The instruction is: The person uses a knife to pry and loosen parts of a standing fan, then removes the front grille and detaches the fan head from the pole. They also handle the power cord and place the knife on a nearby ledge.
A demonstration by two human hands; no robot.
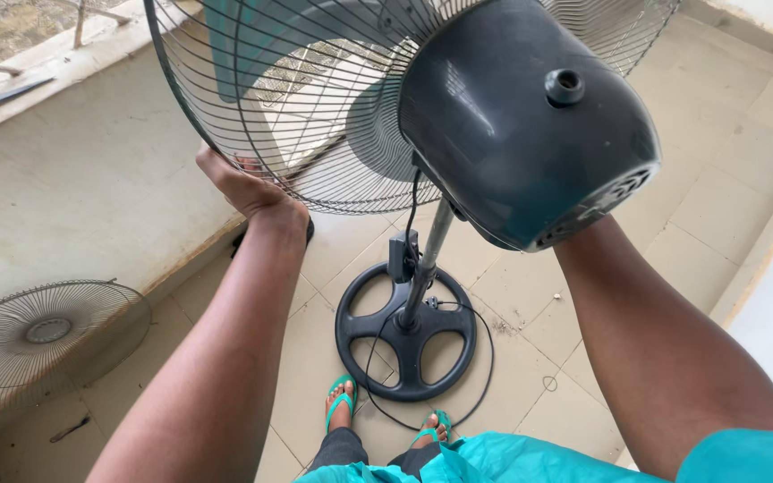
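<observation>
A standing fan fills the view from behind: its dark motor housing (530, 116) is close to the camera, and the wire rear guard (315, 134) spreads out past it with teal blades inside. My left hand (243, 188) grips the lower left rim of the guard. My right forearm (646, 340) reaches up behind the motor housing; the hand itself is hidden by the housing. The metal pole (427, 259) runs down to a round dark base (404, 333) on the tiled floor.
A detached wire front guard (42, 340) leans against the low concrete wall (91, 188) at left. A black cord (480, 376) loops around the base. My feet in teal sandals (342, 402) stand just before the base. A wall edge runs along the right.
</observation>
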